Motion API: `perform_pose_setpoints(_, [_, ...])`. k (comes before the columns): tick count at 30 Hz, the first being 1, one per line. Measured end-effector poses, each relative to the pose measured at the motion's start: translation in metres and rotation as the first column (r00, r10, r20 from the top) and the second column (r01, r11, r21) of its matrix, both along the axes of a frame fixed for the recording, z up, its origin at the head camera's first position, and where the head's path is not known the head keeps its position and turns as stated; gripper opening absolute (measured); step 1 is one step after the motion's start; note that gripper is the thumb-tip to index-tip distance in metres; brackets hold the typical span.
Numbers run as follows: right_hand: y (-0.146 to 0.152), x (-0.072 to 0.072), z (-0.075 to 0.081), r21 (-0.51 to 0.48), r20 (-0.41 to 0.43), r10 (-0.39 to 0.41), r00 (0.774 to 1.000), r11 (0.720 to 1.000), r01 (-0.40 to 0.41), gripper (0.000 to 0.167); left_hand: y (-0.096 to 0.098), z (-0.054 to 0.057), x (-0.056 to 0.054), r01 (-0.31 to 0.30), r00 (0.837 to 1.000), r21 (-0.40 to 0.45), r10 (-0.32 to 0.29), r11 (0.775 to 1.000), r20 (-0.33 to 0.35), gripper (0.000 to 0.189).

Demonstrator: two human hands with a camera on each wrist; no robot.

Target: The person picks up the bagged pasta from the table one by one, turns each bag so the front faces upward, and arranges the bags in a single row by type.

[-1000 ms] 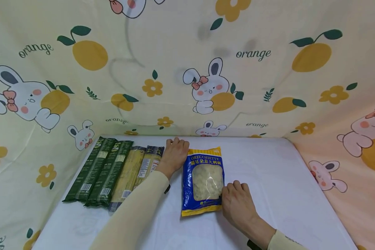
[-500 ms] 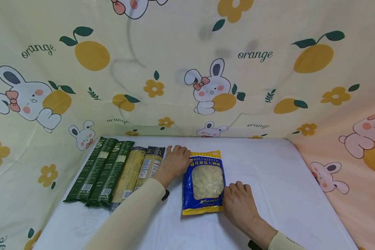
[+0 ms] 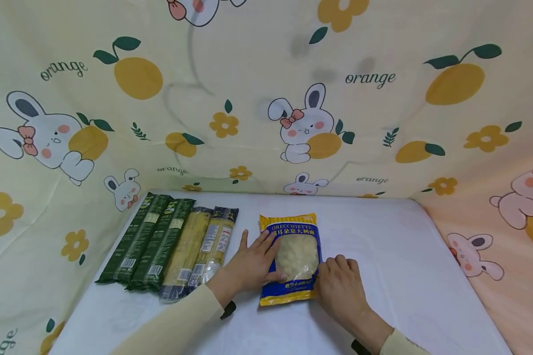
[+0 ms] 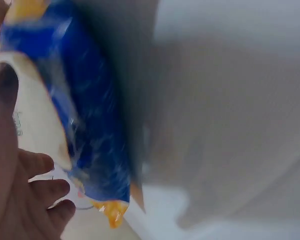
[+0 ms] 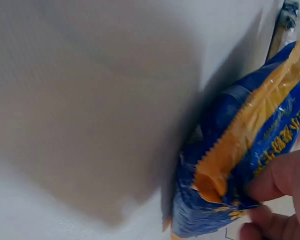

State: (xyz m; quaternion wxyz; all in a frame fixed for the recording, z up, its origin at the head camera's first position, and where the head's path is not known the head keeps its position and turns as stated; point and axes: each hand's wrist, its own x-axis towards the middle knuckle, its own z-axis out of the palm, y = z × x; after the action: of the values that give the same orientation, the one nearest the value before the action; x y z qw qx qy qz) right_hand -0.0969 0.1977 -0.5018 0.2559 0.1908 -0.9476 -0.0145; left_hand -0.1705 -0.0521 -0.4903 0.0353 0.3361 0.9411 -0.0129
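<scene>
A blue and yellow bag of orecchiette pasta (image 3: 297, 256) lies face up on the white table, its clear window showing pale pasta. My left hand (image 3: 250, 264) is spread at the bag's left side, with fingers and thumb reaching over its front. In the left wrist view, that hand's thumb and fingers (image 4: 42, 192) are loosely extended above the bag (image 4: 95, 110). At the lower right edge, my right hand (image 3: 342, 288) grips the bag. The right wrist view shows its thumb (image 5: 280, 177) and a finger pinching the wrapper near a yellow end seam (image 5: 245, 125).
Left of the bag, two dark green packs (image 3: 135, 239) lie side by side. Beside them are two clear packs of long yellow pasta (image 3: 186, 251) with dark blue ends. A cloth printed with rabbits and oranges (image 3: 248, 123) rises behind the white table (image 3: 382, 246).
My left hand has come down from the bag's top left corner to its left side, spreading its fingers over the front. The right hand keeps its hold at the lower right edge.
</scene>
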Motion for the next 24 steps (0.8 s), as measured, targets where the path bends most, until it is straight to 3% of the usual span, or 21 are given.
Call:
perform_pose_setpoints(5, [-0.001, -0.003, -0.004, -0.044, -0.001, -0.012, 1.0, 0.999, 0.012, 0.022, -0.004, -0.007, 0.012, 0.003, 0.996, -0.017, -0.001, 1.0, 0.087, 0.094])
perform_pose_setpoints(9, [-0.005, -0.005, -0.009, -0.102, 0.132, -0.002, 0.991, 0.995, 0.016, 0.046, -0.007, -0.013, 0.016, -0.012, 0.992, -0.04, 0.017, 0.999, 0.123, 0.097])
perform_pose_setpoints(13, [-0.012, -0.011, -0.011, -0.105, 0.344, -0.03, 0.938, 0.992, 0.071, 0.066, -0.008, -0.017, 0.019, -0.019, 0.991, -0.06, 0.027, 0.998, 0.133, 0.097])
perform_pose_setpoints(16, [-0.017, -0.017, -0.014, -0.065, 0.44, -0.055, 0.896, 0.994, 0.093, 0.077, -0.007, -0.019, 0.02, -0.016, 0.991, -0.069, 0.025, 0.997, 0.13, 0.096])
perform_pose_setpoints(19, [-0.019, -0.02, -0.018, -0.015, 0.467, -0.082, 0.881, 0.995, 0.1, 0.079, -0.007, -0.02, 0.021, -0.007, 0.993, -0.08, 0.017, 0.997, 0.118, 0.093])
perform_pose_setpoints(24, [-0.018, -0.022, -0.018, 0.017, 0.447, -0.093, 0.89, 0.995, 0.095, 0.079, -0.004, -0.024, 0.019, 0.016, 0.996, -0.094, -0.007, 0.995, 0.094, 0.091])
